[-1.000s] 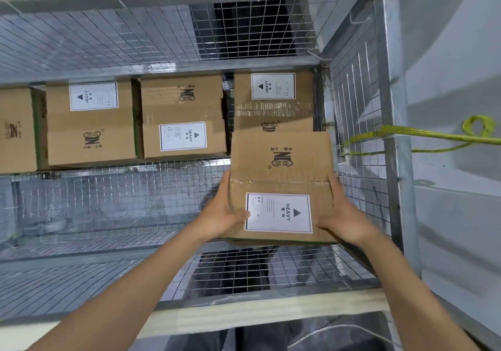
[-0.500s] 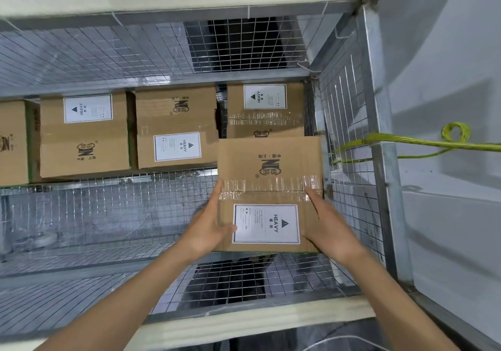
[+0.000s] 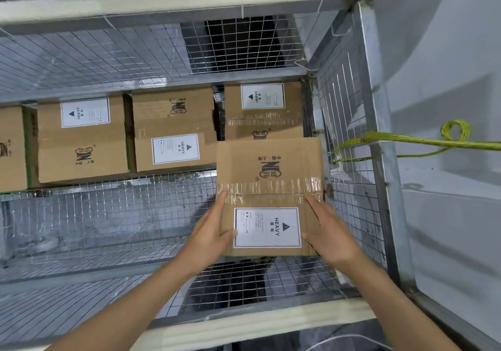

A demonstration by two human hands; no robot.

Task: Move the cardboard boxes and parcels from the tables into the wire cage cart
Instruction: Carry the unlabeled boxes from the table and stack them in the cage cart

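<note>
The cardboard box, taped across the top and labelled HEAVY, is clamped between both hands inside the wire cage cart. The left hand grips its left side and the right hand its right, each with fingers laid along the edge and a thumb hooked over the top face. From up here I can't tell whether its base is resting on the mesh floor or hanging just above it.

Just beyond the grip, a back-row box sits touching or nearly touching the held one. Three more boxes run off to the left of the hands along the far wall. So I'd judge four are stowed and a fifth is almost placed, starting a second row. The floor left of the grip has room for plenty more. The tables are out of sight, so what remains there is unknown.
</note>
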